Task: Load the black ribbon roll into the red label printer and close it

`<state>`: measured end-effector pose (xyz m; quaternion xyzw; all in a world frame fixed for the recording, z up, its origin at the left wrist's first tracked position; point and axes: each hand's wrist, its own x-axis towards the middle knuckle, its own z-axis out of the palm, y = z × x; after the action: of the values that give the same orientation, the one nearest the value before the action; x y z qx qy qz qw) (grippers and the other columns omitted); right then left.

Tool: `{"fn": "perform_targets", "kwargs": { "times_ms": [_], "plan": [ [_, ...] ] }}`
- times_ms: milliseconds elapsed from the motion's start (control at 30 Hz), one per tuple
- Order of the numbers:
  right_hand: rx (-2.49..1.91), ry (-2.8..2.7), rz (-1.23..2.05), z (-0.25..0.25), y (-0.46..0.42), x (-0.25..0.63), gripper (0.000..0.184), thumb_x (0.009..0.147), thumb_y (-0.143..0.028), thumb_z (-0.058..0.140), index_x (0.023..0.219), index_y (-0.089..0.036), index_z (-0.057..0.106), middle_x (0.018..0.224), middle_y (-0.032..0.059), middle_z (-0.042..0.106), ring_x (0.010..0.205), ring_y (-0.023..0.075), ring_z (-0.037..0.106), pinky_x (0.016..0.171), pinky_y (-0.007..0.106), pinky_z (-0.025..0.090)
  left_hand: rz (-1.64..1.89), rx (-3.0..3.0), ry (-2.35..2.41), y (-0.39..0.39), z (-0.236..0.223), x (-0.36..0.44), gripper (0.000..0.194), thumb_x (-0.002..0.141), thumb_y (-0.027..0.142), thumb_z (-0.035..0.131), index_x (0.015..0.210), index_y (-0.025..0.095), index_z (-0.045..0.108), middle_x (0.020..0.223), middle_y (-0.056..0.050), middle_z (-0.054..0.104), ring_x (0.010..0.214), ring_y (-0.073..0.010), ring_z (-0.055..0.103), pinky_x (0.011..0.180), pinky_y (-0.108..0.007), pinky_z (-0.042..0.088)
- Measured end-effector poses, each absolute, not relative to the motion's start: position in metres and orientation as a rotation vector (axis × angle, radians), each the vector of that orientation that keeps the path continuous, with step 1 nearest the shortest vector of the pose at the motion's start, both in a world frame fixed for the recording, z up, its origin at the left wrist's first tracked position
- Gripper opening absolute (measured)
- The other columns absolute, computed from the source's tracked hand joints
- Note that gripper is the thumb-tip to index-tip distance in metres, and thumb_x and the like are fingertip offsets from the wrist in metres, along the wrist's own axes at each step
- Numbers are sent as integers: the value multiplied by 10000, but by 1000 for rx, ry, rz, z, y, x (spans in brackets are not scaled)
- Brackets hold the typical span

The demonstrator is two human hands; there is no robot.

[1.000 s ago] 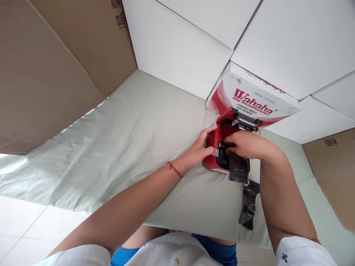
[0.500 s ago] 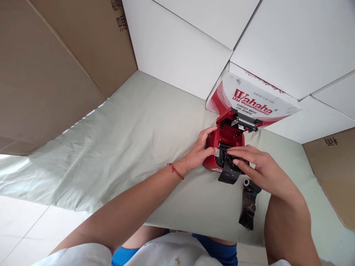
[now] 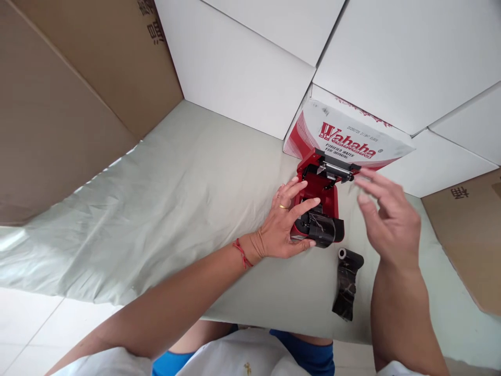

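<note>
A red label printer [image 3: 336, 201] sits with its hinged lid [image 3: 334, 166] raised, showing a black roller and metal parts underneath. Inside lies a black roll, and its glossy black film [image 3: 323, 228] hangs over the front edge. My left hand [image 3: 279, 227] clasps the printer's left side. Its index finger reaches over the roll, and its thumb presses by the film at the front. My right hand [image 3: 391, 214], slightly blurred, is open and empty at the right of the lid, fingertips near its corner; contact is unclear. A loose black film roll [image 3: 350, 259] with a white core lies nearer me, its crumpled tail trailing forward.
Behind the printer stands a white and red Wahaha water carton [image 3: 348, 130] against large white boxes [image 3: 242, 68]. Brown cardboard boxes flank the left [image 3: 105, 68] and right [image 3: 469, 235]. A pale green cloth [image 3: 188, 209] covers the table, its front edge close to my lap.
My right hand has left the printer's inside and moved to the lid's right side. My left hand has shifted forward over the roll. The black film now drapes over the printer's front.
</note>
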<state>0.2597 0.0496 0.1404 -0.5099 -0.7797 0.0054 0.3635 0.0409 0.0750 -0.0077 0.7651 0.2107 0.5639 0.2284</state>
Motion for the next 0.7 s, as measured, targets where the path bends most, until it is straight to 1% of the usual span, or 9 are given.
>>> {"fn": "perform_targets", "kwargs": {
  "times_ms": [100, 133, 200, 300, 433, 500, 600, 633, 700],
  "plan": [
    [-1381, -1873, -87, 131, 86, 264, 433, 1115, -461, 592, 1493, -281, 699, 1598, 118, 651, 1525, 304, 568, 1288, 584, 433, 1531, 2090, 581, 74, -7, 40, 874, 977, 726, 645, 1708, 393, 303, 1781, -144, 264, 1714, -466, 170, 1375, -742, 156],
    [-1403, -1884, -62, 127, 96, 265, 482, 1121, -517, 560, 1513, -265, 683, 1595, 132, 653, 1529, 312, 566, 1290, 594, 430, 1527, 2081, 583, 74, -6, 39, 865, 984, 724, 634, 1710, 395, 297, 1785, -143, 259, 1718, -462, 163, 1376, -742, 154],
    [-1429, -1907, 18, 122, 106, 265, 534, 1126, -587, 508, 1491, -246, 696, 1526, 142, 702, 1473, 314, 617, 1262, 591, 462, 1527, 2053, 601, 74, -4, 36, 841, 1006, 717, 601, 1715, 390, 288, 1790, -145, 258, 1723, -449, 166, 1383, -731, 145],
    [-1412, -1872, 107, 121, 97, 261, 483, 1145, -561, 476, 1337, -245, 787, 1346, 113, 791, 1305, 274, 718, 1163, 520, 550, 1534, 1993, 670, 75, 0, 31, 815, 1044, 704, 544, 1733, 363, 274, 1790, -153, 296, 1725, -426, 190, 1398, -695, 134],
    [-1387, -1845, 208, 119, 62, 256, 400, 1147, -476, 518, 1136, -264, 857, 1180, 76, 830, 1138, 233, 771, 1030, 436, 604, 1527, 1947, 749, 76, 5, 24, 784, 1085, 696, 450, 1753, 330, 267, 1804, -148, 348, 1736, -396, 204, 1408, -658, 116],
    [-1389, -1875, 281, 112, 46, 256, 369, 1140, -438, 545, 1081, -269, 868, 1132, 72, 836, 1101, 224, 782, 999, 421, 611, 1474, 1977, 759, 75, 7, 21, 719, 1098, 692, 419, 1713, 322, 378, 1792, -132, 404, 1738, -380, 223, 1411, -639, 101],
    [-1367, -1879, 310, 99, 34, 256, 332, 1132, -385, 568, 1065, -283, 876, 1109, 67, 843, 1103, 220, 782, 1028, 427, 608, 1375, 2027, 751, 76, 10, 19, 568, 1131, 625, 384, 1522, 291, 627, 1679, -108, 581, 1714, -343, 318, 1416, -594, 92],
    [-1358, -1867, 303, 95, 33, 256, 320, 1129, -373, 574, 1075, -288, 877, 1116, 66, 844, 1113, 220, 780, 1040, 431, 607, 1358, 2031, 750, 76, 11, 19, 536, 1145, 589, 368, 1454, 279, 678, 1623, -103, 639, 1691, -327, 372, 1417, -581, 96],
    [-1355, -1834, 297, 89, 31, 254, 309, 1127, -359, 578, 1088, -292, 877, 1125, 65, 842, 1121, 217, 778, 1049, 432, 606, 1359, 2013, 759, 77, 13, 20, 513, 1167, 519, 331, 1366, 261, 727, 1528, -95, 715, 1630, -296, 478, 1416, -565, 118]
  ]
}}
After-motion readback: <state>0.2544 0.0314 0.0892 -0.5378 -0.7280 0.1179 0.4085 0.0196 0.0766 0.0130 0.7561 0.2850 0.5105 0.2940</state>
